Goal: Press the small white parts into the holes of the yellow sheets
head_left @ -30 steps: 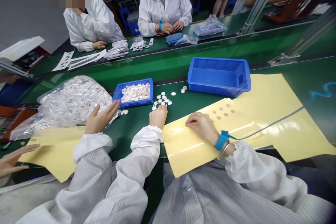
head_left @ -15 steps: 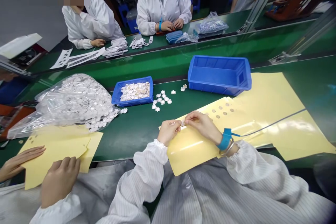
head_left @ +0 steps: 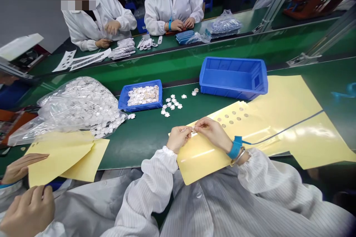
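Left hand point(head_left: 178, 139) pinches a small white piece point(head_left: 192, 130) at the fingertips, right hand point(head_left: 213, 133) pinching it too from the other side, both over a yellow holed sheet point(head_left: 200, 163); blue bin point(head_left: 233, 88) sits beyond on the green bench point(head_left: 214, 109).

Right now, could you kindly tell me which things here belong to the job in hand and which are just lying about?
In the job: left hand, right hand, small white piece, yellow sheet.

Lying about: blue tray of white pieces, loose white pieces, large blue bin, plastic bag.
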Tool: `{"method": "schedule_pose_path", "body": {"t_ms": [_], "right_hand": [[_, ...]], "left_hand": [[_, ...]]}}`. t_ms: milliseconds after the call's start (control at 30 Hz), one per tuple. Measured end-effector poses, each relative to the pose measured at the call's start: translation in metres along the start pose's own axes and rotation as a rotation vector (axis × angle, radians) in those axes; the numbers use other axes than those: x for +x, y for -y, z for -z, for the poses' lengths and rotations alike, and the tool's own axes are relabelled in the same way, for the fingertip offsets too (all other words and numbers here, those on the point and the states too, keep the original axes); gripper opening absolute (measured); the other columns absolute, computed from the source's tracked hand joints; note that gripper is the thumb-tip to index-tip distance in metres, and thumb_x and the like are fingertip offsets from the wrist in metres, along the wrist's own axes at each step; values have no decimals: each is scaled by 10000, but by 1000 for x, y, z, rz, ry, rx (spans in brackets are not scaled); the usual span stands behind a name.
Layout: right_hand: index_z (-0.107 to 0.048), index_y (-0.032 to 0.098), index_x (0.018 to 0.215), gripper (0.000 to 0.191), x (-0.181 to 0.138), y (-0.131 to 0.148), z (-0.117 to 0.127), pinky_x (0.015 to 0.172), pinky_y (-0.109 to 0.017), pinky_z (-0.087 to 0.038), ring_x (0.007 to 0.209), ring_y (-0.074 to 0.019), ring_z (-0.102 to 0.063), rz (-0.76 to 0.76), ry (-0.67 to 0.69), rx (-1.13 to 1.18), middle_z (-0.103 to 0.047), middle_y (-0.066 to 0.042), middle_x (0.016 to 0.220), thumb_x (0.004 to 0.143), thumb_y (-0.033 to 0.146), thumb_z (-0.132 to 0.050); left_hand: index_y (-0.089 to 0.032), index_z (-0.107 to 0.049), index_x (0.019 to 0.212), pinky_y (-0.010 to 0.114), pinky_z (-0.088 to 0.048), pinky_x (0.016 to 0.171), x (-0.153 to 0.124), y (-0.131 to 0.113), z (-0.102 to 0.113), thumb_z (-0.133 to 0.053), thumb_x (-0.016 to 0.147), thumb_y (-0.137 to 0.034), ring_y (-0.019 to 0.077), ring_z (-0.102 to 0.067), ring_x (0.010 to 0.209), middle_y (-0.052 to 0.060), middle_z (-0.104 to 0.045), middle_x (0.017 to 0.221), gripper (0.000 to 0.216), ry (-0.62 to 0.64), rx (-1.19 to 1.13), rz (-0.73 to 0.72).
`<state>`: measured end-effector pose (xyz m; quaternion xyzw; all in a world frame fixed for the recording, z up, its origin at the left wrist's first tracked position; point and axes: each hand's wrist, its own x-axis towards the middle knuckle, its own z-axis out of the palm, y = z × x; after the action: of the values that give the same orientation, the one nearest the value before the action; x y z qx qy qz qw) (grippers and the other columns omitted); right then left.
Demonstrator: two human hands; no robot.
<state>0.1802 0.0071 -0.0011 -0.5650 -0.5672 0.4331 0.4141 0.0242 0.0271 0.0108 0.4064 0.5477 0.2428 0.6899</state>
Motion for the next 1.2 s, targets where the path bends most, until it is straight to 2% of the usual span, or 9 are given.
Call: {"method": "schedule_pose_path", "body": {"t_ms": [500, 600, 700, 800, 900, 1000, 1100, 1167, 1200], "right_hand": [[-614, 189, 698, 113, 2, -9, -3, 743, -329, -470, 791, -181, -589, 41, -7, -16, -622, -32, 793, 773, 272, -623], [-595, 192, 794, 145, 1, -8, -2, 719, -320, -487, 773, -175, -598, 12, -15, 48, -629, -25, 802, 736, 294, -680], [-582, 207, 931, 254, -3, 3, 2, 702, -309, -493, 772, -171, -608, 34, 18, 76, -646, -16, 817, 733, 314, -701], [-640, 223, 846, 103, -6, 21, 7, 730, -324, -466, 768, -172, -601, 157, 34, -91, -662, -12, 792, 829, 317, -601], [-656, 224, 795, 137, -4, 36, 11, 754, -335, -451, 790, -183, -597, 225, -74, -170, -670, -16, 803, 853, 312, -567], [-646, 215, 922, 156, 2, 39, 17, 750, -320, -477, 813, -182, -607, 167, -170, -60, -677, -31, 875, 838, 329, -579], [-637, 201, 956, 203, 4, 31, 28, 724, -309, -493, 796, -179, -610, 79, -213, -26, -675, -39, 877, 828, 347, -577], [-643, 195, 911, 200, 1, 23, 37, 666, -302, -497, 748, -179, -611, 19, -193, -52, -671, -38, 824, 829, 358, -562], [-645, 194, 892, 200, -1, 19, 41, 639, -299, -497, 728, -180, -611, -5, -173, -69, -669, -37, 801, 829, 361, -554]], "left_hand": [[-116, -564, 614, 215, -64, 386, 1, -1, -1, -594, 712, -298, 6, -224, 355, -43, -412, 513, 209, 24, -46, 9], [-117, -562, 611, 212, -71, 387, -3, -6, -1, -617, 689, -302, 5, -235, 357, -46, -420, 512, 208, 36, -68, 9], [-114, -573, 611, 207, -84, 392, -12, -14, -1, -642, 674, -314, 5, -242, 369, -52, -413, 503, 221, 61, -70, -18], [-108, -622, 675, 204, -104, 402, -23, -23, -3, -657, 681, -357, 7, -241, 388, -58, -398, 510, 252, 104, -72, -59], [-111, -658, 779, 205, -136, 411, -27, -33, -2, -647, 702, -399, 18, -248, 399, -53, -415, 523, 299, 134, -39, -116], [-123, -675, 835, 210, -220, 435, -11, -48, 16, -612, 730, -397, 50, -313, 422, -38, -458, 523, 301, -55, 120, -282], [-139, -686, 820, 244, -353, 540, 21, -73, 60, -543, 778, -379, 126, -470, 541, 9, -553, 585, 282, -527, 488, -497], [-150, -686, 860, 296, -407, 695, 43, -90, 98, -469, 828, -329, 198, -559, 737, 70, -642, 774, 284, -807, 794, -578], [-155, -681, 911, 326, -407, 764, 53, -98, 116, -445, 845, -319, 228, -566, 827, 97, -652, 885, 295, -885, 918, -590]]}}
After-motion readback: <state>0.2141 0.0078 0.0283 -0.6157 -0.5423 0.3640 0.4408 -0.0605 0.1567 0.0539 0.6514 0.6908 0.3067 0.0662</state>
